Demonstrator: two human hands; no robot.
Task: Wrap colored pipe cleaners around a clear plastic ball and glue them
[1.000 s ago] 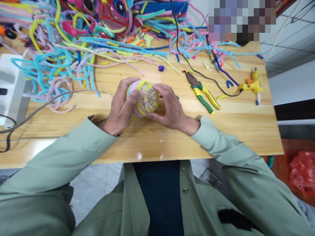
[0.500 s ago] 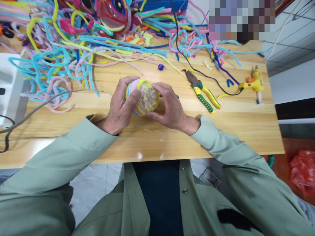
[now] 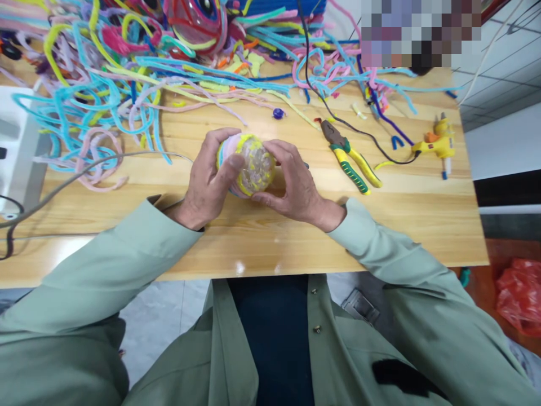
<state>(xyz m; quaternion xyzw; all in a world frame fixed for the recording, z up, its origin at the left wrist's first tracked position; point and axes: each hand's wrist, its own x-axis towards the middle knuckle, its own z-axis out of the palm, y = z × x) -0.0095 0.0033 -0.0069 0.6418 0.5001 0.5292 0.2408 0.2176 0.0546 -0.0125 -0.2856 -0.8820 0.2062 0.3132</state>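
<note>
Between my hands is a rounded object wrapped in pastel pipe cleaners [image 3: 255,166], with blue, pink and yellow bands and a clear, glossy end facing up and right. My left hand [image 3: 214,177] grips its left side, the thumb lying across the top. On the right side, my right hand [image 3: 292,183] curves its fingers and thumb around the yellow rim. Parts of the object's sides are hidden behind my fingers. To the right of my right hand lie pliers [image 3: 349,158] with green and yellow handles, their jaws pointing away from me.
A yellow hot glue gun [image 3: 437,145] with a dark cord stands at the table's right end. Loose pipe cleaners [image 3: 84,107] are heaped along the back and left. A small purple coil [image 3: 278,113] sits beyond my hands. At the left edge is a white tray [image 3: 31,152].
Both hands keep their grip on the wrapped object, which has barely shifted. The whole view has moved slightly; nothing on the table was taken up or put down.
</note>
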